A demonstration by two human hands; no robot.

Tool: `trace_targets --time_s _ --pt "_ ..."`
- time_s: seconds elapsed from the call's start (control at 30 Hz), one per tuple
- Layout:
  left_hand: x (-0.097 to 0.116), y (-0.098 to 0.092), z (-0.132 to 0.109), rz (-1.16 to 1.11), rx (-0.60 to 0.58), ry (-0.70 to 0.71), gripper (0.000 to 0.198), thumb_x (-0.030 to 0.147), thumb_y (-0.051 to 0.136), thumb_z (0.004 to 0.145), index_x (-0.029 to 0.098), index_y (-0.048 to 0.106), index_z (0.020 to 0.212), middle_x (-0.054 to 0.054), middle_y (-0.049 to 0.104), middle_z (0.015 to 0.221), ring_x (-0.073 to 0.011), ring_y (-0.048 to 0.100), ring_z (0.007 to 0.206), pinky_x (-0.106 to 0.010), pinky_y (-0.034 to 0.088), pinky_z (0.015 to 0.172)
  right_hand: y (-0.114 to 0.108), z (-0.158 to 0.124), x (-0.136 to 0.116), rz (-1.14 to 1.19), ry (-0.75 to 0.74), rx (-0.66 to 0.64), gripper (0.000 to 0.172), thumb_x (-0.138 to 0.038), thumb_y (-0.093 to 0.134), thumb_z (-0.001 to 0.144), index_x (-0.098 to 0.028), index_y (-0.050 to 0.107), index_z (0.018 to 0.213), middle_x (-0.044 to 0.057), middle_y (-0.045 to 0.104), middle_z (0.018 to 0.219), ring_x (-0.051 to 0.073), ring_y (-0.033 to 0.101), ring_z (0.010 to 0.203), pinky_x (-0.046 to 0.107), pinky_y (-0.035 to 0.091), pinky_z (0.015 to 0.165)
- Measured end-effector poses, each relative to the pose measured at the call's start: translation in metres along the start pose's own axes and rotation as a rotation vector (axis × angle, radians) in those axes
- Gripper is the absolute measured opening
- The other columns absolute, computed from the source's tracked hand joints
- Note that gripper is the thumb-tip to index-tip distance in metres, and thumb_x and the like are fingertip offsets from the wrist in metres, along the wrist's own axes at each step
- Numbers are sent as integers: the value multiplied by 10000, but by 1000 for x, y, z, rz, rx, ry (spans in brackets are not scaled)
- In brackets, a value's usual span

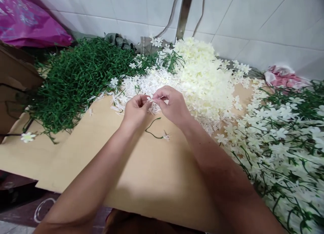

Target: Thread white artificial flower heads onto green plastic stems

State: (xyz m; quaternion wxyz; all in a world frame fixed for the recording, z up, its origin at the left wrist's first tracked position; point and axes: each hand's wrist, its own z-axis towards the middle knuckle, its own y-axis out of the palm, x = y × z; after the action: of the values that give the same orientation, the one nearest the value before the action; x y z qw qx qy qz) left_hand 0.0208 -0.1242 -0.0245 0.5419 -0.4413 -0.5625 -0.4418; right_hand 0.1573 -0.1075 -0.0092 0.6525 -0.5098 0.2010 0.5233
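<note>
Fingertips of my left hand (136, 109) and my right hand (170, 104) meet above the cardboard, pinching a small white artificial flower (150, 99) between them. Just below them a green plastic stem (155, 136) with a white spiky tip lies loose on the board. Right behind my hands spreads a pile of white spiky flower pieces (141, 87). A heap of cream-white petals (202, 75) rises behind my right hand, and a mound of green stems (86, 75) is beyond my left.
Cardboard (141, 173) covers the work surface. Many white flowers on green stems (280, 143) are heaped at the right. A brown box (17, 78) and a magenta bag (30, 23) stand at the left. A tiled wall (240, 21) closes the back, near a red-and-white cloth (285, 78).
</note>
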Motion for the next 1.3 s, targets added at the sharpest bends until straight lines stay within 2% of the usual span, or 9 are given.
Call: trace_targets --time_s 0.1,0.33,0.53,0.63,0.73,0.87,0.93,1.03,1.3 --pt "-8 -3 0 -5 35 2 147 95 678 628 159 561 691 69 505 542 -64 447 521 -196 345 518 11 -6 8 -55 -8 21 82 -139 585 793 -197 599 736 48 643 950 156 605 921 308 516 821" --pt "-14 -2 0 3 -22 80 158 58 644 676 175 546 716 64 492 557 -82 455 528 -216 370 536 20 -14 30 -91 -22 103 83 -214 558 849 -219 559 766 61 649 968 171 612 933 314 555 769" --pt "-18 -3 2 64 -45 182 163 99 701 685 179 562 712 53 534 608 -79 446 543 -218 347 532 19 -17 20 -247 -82 108 112 -213 516 881 -222 559 778 86 681 1007 188 635 950 335 540 822" --pt "-20 -6 3 105 -64 251 155 164 741 687 179 593 730 42 567 635 -83 450 551 -223 354 533 20 -18 18 -266 -49 82 130 -229 504 891 -227 553 772 84 685 1024 193 637 972 339 528 841" --pt "-19 -9 3 93 -100 298 179 225 774 675 179 621 756 28 599 667 -88 484 577 -224 371 547 22 -18 23 -90 31 69 102 -258 523 888 -224 546 794 60 675 983 170 636 922 318 529 799" --pt "-15 -14 4 -39 -200 248 197 338 727 753 186 646 849 12 614 669 -106 557 623 -231 435 602 24 -15 29 236 135 60 163 -327 612 837 -216 523 757 -14 612 732 109 581 664 278 499 662" --pt "-14 -15 5 -93 -197 199 174 336 696 785 182 645 849 12 611 649 -103 562 611 -232 452 610 23 -12 29 369 166 78 235 -371 682 783 -207 525 722 -34 586 668 88 552 597 261 478 609" --pt "-16 -13 7 -99 -152 138 154 262 745 727 169 634 779 23 604 636 -86 543 583 -215 442 584 21 -8 26 531 212 77 346 -460 762 687 -195 539 687 -53 571 599 68 526 534 242 466 555" --pt "-25 -11 5 -42 -146 180 245 340 760 720 173 584 753 31 571 656 -76 498 569 -210 414 551 24 -8 24 687 272 33 451 -511 828 574 -187 541 703 -66 557 580 50 498 504 225 453 520"
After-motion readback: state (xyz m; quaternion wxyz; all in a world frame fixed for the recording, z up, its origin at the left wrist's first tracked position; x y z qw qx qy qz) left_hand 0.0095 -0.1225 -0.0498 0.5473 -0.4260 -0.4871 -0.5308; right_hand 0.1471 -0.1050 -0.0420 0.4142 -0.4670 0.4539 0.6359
